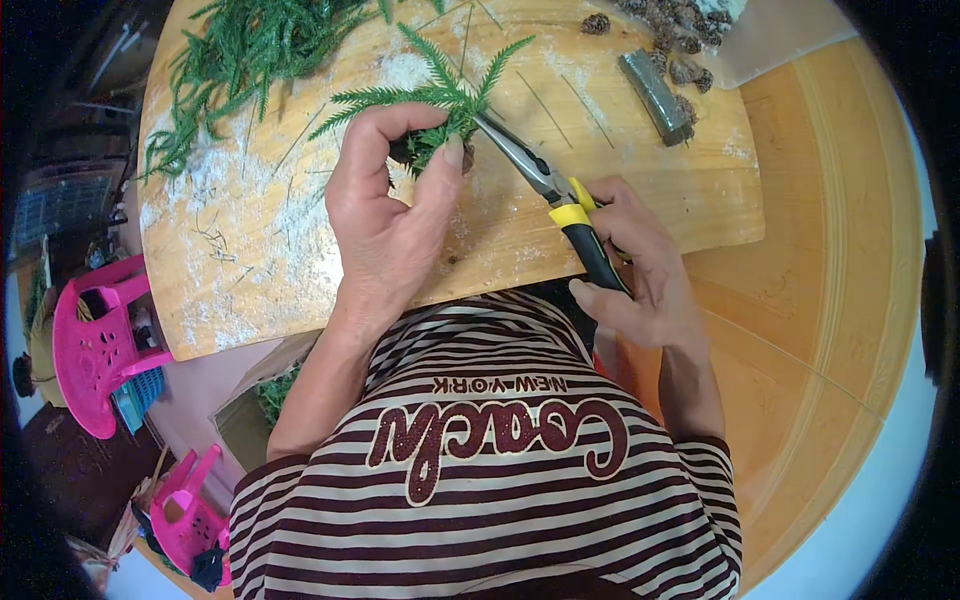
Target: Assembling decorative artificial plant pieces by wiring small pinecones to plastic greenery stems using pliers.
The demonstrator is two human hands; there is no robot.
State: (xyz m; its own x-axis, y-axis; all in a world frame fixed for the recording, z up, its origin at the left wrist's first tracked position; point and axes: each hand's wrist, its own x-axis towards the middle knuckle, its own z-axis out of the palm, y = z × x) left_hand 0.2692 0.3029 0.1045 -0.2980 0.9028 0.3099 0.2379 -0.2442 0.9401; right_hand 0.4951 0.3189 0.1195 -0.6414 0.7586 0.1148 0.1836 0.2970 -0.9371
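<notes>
Left hand [385, 225], from where I sit, could be nipped or the green sprig [452, 98] torn if the long-nosed pliers [570, 215] slip, since their tips sit just beside its thumb. Its thumb and forefinger pinch nearly closed on that sprig, near 12 o'clock in my view, while toward 3 o'clock the right hand [645, 265] curls part-closed around the pliers' handles.

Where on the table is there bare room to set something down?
The barest patch of table lies between the grey bundle, right hand and right edge. Left of the left hand is open but littered with powder. It is crowded far left, under greenery; far right, among pine cones; and mid-table, where the hands hold a sprig and pliers.
</notes>
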